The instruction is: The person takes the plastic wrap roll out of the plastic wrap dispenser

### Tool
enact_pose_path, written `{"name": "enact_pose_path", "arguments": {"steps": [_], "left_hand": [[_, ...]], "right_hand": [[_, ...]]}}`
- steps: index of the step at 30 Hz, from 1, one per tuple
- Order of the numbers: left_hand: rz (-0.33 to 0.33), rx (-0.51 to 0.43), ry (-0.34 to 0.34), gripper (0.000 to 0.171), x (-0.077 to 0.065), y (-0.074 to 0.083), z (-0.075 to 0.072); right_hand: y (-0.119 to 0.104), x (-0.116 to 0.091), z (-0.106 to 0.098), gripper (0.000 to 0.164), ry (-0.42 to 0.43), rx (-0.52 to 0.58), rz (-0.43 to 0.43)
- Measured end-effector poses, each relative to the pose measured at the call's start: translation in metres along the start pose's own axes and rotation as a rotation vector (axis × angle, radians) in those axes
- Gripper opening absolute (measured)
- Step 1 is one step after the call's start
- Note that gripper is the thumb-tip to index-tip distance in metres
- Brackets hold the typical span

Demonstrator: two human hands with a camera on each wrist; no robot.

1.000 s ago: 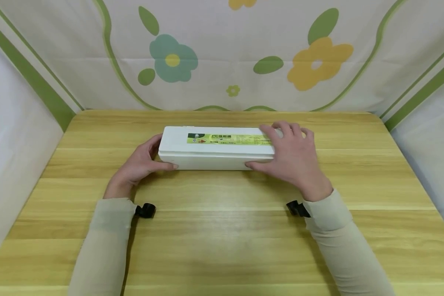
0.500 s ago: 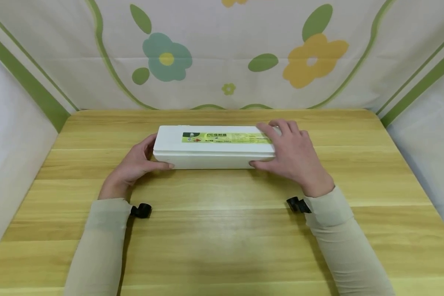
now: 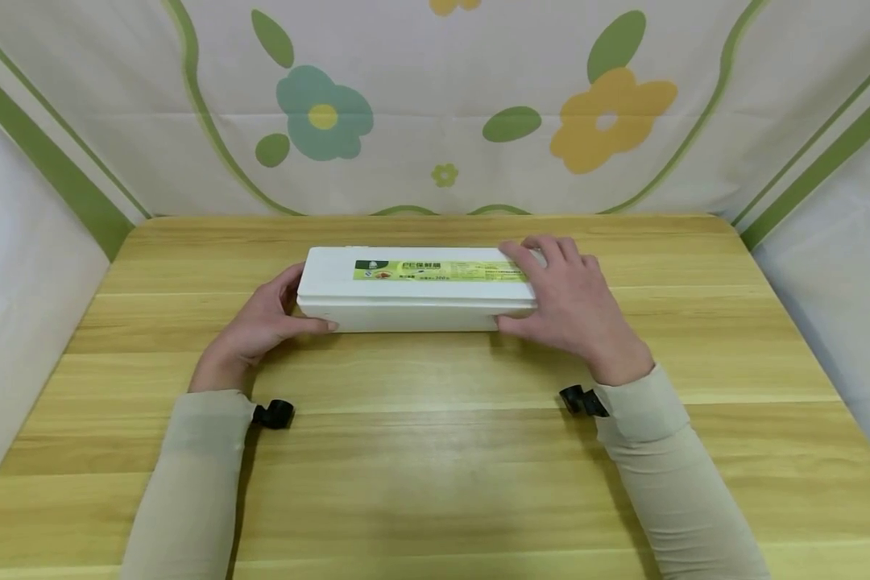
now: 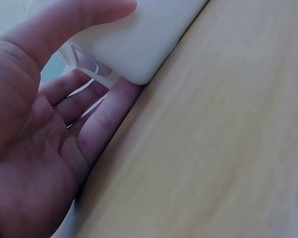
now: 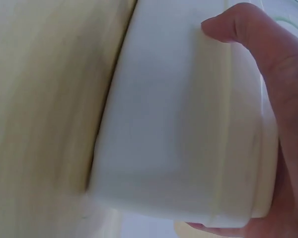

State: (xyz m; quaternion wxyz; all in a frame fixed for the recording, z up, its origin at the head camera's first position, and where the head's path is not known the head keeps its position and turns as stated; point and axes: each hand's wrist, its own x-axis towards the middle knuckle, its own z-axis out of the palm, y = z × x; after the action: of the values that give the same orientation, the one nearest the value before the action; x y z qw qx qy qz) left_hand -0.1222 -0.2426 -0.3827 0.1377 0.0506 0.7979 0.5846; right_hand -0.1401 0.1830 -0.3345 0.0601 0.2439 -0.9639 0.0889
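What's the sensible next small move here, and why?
Perhaps have the right hand shift its thumb up to the edge of the lid: the lid looks closed, that thumb touches the white box below it, and the left hand holds the left end.

Long pale beige sleeves with broad cuffs, a small rounded black fitting beside each cuff.

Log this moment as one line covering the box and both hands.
white box: closed, label up, on wooden table | left hand: grips left end | right hand: grips right end
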Motion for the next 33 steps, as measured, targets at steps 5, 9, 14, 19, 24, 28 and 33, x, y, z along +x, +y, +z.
{"name": "enact_pose_path", "arguments": {"steps": [5,9,14,19,24,28,33], "left_hand": [[0.003,-0.006,-0.002,0.101,-0.0002,-0.0003,0.0001],[0.011,-0.01,0.002,0.101,-0.0007,0.0,-0.0001],[0.016,-0.002,0.007,0.099,-0.0003,0.0007,-0.0003],[0.019,0.002,0.006,0.097,0.0002,-0.0006,0.0008],[0.026,0.001,0.007,0.095,0.0001,-0.0016,0.0019],[0.024,0.011,0.018,0.096,-0.001,-0.002,0.0025],[0.015,0.032,0.033,0.097,-0.002,-0.0024,0.0042]], "right_hand": [[0.0017,-0.0021,-0.0018,0.095,-0.012,0.032,-0.025],[0.0019,-0.0029,-0.0015,0.096,0.008,0.038,-0.05],[0.0013,-0.0027,-0.0012,0.094,0.027,0.038,-0.058],[0.0003,-0.0027,-0.002,0.091,0.046,0.045,-0.063],[-0.0003,-0.0025,-0.0035,0.087,0.063,0.054,-0.061],[0.0001,-0.0017,-0.0035,0.082,0.084,0.051,-0.069],[0.0008,-0.0001,-0.0071,0.079,0.054,0.075,-0.041]]}}
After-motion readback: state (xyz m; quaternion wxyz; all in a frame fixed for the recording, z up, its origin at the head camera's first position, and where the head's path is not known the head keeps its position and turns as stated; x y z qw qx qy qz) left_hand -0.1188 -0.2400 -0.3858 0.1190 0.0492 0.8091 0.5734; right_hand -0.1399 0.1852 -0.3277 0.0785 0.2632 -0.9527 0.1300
